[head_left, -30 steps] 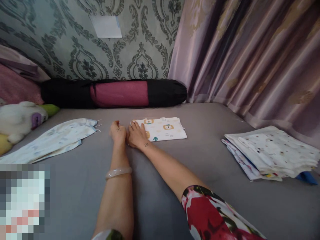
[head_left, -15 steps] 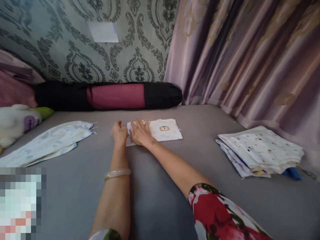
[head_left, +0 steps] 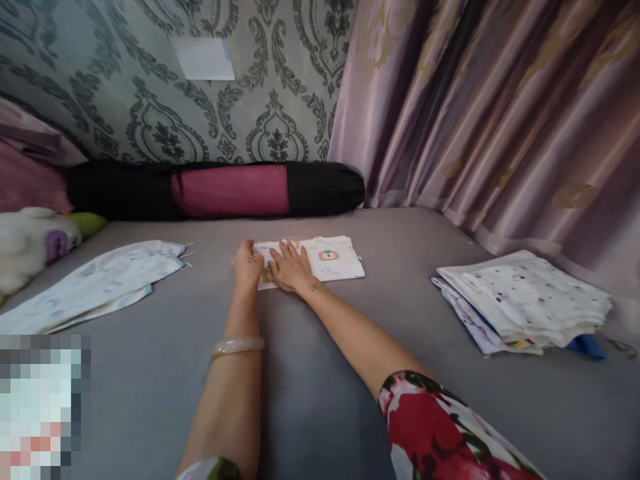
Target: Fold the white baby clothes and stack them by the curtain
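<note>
A folded white cloth (head_left: 340,261) with orange-brown prints lies flat on the grey bed sheet, a small tag at its right edge. My left hand (head_left: 247,265) is at the cloth's left edge, its fingers curled and closed on that edge; the fingertips are partly hidden. My right hand (head_left: 290,268) rests palm down on the left half of the cloth, with fingers spread.
A stack of folded white cloths (head_left: 535,293) sits to the right. Pale blue-printed clothing (head_left: 110,277) and a plush toy (head_left: 25,250) lie to the left. Along the wall stretches a black and maroon bolster-shaped bag (head_left: 230,191), beside purple curtains (head_left: 450,100).
My left hand has moved slightly right, onto the cloth's left edge. My right hand has slid a little to the right across the cloth, its fingers still spread.
</note>
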The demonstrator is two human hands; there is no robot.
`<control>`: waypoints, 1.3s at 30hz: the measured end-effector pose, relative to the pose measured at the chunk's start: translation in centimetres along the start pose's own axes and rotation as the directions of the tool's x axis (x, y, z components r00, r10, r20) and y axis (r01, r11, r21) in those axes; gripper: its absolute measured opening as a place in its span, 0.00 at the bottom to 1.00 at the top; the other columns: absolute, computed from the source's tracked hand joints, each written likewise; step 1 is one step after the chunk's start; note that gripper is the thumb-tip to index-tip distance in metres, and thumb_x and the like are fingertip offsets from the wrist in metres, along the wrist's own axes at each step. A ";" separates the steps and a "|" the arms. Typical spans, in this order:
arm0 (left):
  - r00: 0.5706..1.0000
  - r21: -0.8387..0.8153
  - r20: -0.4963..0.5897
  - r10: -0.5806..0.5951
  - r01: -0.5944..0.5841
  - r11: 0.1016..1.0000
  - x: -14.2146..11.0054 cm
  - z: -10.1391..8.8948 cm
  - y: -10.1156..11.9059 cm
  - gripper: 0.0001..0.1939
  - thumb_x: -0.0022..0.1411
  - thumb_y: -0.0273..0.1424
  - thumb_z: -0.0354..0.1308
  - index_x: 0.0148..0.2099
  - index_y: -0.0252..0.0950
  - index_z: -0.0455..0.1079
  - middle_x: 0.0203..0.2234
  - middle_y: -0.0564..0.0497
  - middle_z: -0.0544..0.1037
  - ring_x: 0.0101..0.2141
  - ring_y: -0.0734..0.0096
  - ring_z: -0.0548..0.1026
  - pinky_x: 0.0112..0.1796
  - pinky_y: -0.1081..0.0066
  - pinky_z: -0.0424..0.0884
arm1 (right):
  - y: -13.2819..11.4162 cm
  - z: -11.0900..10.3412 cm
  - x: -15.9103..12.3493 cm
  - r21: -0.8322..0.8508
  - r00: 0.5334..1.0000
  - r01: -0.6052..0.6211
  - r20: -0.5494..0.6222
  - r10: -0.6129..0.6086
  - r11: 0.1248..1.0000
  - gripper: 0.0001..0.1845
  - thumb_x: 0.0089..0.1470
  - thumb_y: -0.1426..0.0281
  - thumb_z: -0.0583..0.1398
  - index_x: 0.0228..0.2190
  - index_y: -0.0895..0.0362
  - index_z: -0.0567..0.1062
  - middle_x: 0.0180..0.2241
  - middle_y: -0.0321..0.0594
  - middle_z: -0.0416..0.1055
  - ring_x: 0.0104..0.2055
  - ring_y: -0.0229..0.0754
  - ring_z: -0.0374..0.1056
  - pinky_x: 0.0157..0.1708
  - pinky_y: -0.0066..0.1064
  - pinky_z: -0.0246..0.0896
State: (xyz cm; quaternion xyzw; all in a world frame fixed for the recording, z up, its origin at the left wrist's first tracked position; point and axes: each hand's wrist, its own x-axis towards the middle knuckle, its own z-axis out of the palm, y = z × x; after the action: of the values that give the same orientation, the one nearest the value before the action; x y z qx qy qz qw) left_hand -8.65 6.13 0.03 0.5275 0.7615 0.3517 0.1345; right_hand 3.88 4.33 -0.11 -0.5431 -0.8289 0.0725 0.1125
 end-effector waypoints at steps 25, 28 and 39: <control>0.860 0.238 0.414 0.297 -0.417 0.877 -2.6 3.2 2.6 0.26 0.67 0.29 0.40 0.66 0.36 0.56 0.66 0.44 0.56 0.66 0.56 0.51 0.62 0.46 0.47 | 4.7 -0.5 -1.2 -0.033 0.991 -0.109 -0.080 0.106 0.994 0.28 0.66 0.62 0.43 0.64 0.56 0.57 0.67 0.46 0.49 0.69 0.49 0.42 0.64 0.52 0.33; 0.860 0.248 0.421 0.287 -0.414 0.876 -2.6 3.0 2.6 0.26 0.67 0.29 0.39 0.66 0.35 0.55 0.67 0.43 0.55 0.66 0.57 0.50 0.63 0.47 0.46 | 4.7 -0.5 -1.3 -0.027 0.991 -0.102 -0.092 0.099 0.994 0.28 0.66 0.62 0.43 0.64 0.56 0.57 0.67 0.46 0.49 0.69 0.49 0.42 0.64 0.51 0.33; 0.870 0.264 0.381 0.311 -0.425 0.866 -2.9 3.1 3.4 0.25 0.68 0.32 0.40 0.65 0.34 0.57 0.65 0.40 0.57 0.66 0.58 0.52 0.62 0.46 0.48 | 6.2 -2.1 -1.5 0.039 0.975 -0.197 -0.096 0.200 0.980 0.29 0.66 0.61 0.42 0.64 0.59 0.57 0.67 0.49 0.47 0.69 0.50 0.39 0.65 0.52 0.28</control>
State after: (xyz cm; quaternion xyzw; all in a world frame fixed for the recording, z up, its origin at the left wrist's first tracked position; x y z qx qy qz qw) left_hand -3.25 5.46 -0.35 0.7307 0.6609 0.1424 0.0951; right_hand 10.46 5.40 0.22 -0.6244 -0.7628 0.0686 0.1538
